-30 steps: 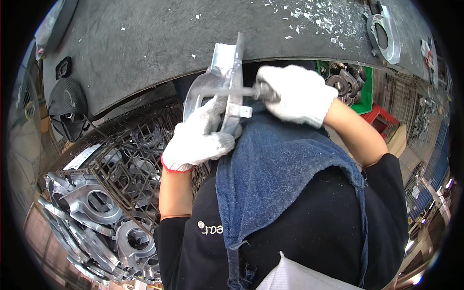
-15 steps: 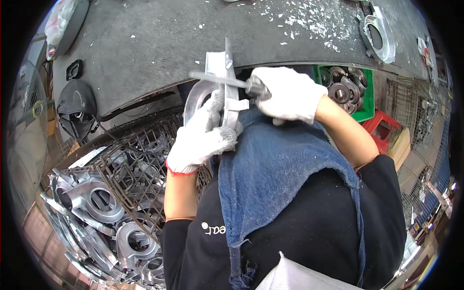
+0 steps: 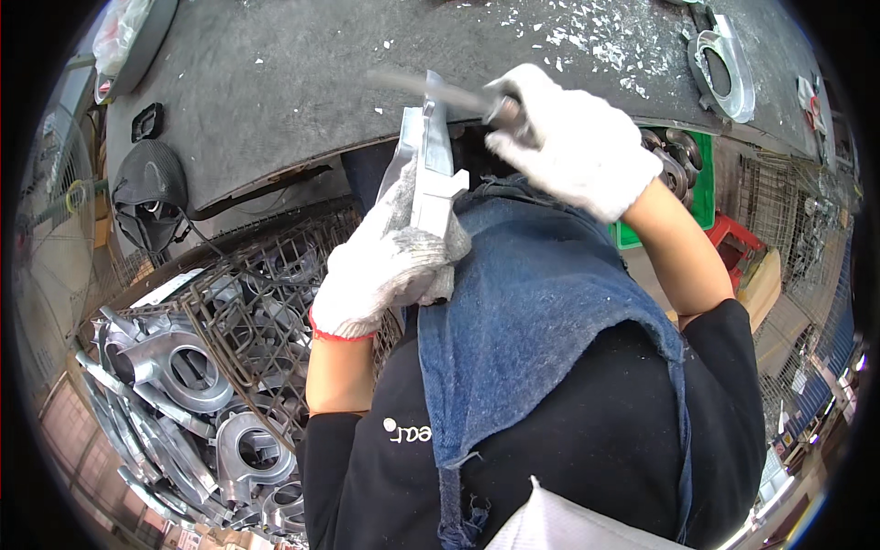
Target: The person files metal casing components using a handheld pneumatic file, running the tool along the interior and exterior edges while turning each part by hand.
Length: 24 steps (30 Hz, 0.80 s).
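In my gloved left hand I hold a silver cast-metal housing, turned nearly edge-on, with its narrow end pointing up toward the bench. My fingers wrap around its lower part and hide much of it. My gloved right hand is closed around the handle of a flat metal file. The file's blade is smeared by motion and points left across the top end of the housing. Whether blade and housing touch, I cannot tell.
The dark bench carries white flakes, another silver housing and a black mesh-backed item. A wire basket and piled housings lie at left. A green crate of round metal parts and a red stool stand at right.
The housing has turned from showing its ring opening to a more edge-on position. My right hand has moved up and right, and the file has risen toward the housing's top end.
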{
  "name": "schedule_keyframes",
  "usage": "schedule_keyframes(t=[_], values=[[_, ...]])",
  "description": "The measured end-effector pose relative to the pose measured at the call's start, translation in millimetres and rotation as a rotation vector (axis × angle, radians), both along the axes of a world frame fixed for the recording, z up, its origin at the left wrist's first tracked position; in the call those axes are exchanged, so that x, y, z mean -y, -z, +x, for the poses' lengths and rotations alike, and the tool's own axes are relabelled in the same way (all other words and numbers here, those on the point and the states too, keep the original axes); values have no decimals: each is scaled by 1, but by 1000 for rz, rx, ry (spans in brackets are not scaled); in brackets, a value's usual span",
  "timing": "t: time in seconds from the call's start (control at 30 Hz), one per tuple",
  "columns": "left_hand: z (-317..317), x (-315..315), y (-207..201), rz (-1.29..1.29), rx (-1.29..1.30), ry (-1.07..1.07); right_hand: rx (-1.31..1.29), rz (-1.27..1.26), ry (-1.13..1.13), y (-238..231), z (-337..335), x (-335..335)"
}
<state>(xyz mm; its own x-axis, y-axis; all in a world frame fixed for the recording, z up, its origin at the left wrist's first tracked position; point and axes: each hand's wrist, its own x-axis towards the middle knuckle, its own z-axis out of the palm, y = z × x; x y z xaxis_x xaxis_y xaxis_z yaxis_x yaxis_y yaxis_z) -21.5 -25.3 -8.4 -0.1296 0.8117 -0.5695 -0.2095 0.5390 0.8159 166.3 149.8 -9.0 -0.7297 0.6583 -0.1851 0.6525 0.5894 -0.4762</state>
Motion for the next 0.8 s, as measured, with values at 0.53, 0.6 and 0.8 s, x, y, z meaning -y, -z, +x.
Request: schedule_keyframes(t=[0.53,0.6,0.8], values=[[-2,-9,-14,-14,218,-126,14,229,-135,6,-21,-11],[-3,-7,-12,-26,254,-138,99,76,-185,-3,-14,-4],[-19,4,0,11,-14,-104,64,122,-223,5,-18,-2]])
